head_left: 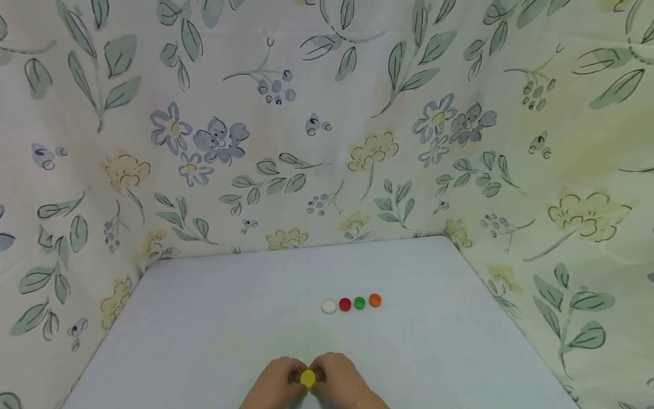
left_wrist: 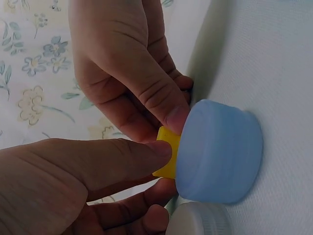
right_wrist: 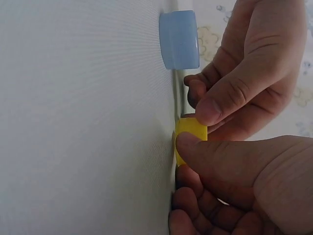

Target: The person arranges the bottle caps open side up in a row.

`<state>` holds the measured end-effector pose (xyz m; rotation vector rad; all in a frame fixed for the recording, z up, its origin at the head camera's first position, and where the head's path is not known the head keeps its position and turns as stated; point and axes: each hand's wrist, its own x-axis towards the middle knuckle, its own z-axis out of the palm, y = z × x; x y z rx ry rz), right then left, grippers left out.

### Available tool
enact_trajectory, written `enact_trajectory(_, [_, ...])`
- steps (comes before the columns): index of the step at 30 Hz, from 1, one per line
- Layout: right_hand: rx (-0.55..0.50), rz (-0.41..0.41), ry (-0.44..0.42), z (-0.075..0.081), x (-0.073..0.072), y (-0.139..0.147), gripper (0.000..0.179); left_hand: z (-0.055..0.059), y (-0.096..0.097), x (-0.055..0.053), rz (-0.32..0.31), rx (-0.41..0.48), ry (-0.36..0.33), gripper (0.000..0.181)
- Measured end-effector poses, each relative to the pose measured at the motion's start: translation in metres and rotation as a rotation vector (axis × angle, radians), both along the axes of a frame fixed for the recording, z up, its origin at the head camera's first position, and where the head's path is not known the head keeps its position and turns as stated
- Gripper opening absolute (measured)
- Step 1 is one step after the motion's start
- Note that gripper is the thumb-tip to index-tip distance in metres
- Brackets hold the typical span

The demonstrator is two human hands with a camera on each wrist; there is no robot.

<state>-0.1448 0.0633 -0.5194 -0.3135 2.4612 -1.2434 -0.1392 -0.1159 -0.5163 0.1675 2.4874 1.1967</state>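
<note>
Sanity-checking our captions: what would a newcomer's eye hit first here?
Probably the bright yellow cap, pinched by the left hand and right hand at the head view's bottom middle. Then the white cap, red cap, green cap and orange cap, lined up farther off on the white table before a floral cloth. Both wrist views also show a blue cap near the hands.

one cap (head_left: 307, 379) between left hand (head_left: 276, 380) and right hand (head_left: 341, 379); four caps (head_left: 344, 305) behind.

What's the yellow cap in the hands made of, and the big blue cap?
The yellow cap looks like smooth plastic: bright, even colour. The blue cap is probably plastic too, with a satin finish: even pale colour, soft sheen, rounded edge.
</note>
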Motion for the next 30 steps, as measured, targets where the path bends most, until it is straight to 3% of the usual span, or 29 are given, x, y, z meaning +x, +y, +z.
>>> enact_trajectory(5, [-0.029, 0.010, -0.018, -0.001, -0.002, 0.003, 0.006, 0.000, 0.001, -0.001, -0.009, -0.007, 0.009, 0.018])
enact_trajectory(15, [-0.072, -0.006, -0.072, 0.002, -0.005, 0.009, 0.009, 0.006, 0.001, -0.001, -0.076, -0.042, 0.260, 0.014])
enact_trajectory(22, [-0.037, 0.066, 0.078, 0.003, -0.018, 0.010, 0.005, 0.010, 0.001, -0.011, -0.096, -0.052, 0.343, 0.019])
enact_trajectory(26, [-0.013, 0.064, 0.050, 0.007, -0.025, 0.010, 0.013, 0.011, 0.002, -0.017, -0.082, -0.073, 0.368, 0.018])
enact_trajectory(30, [0.010, 0.054, 0.077, 0.011, -0.030, 0.011, 0.018, 0.011, 0.004, -0.020, -0.061, -0.089, 0.421, 0.017])
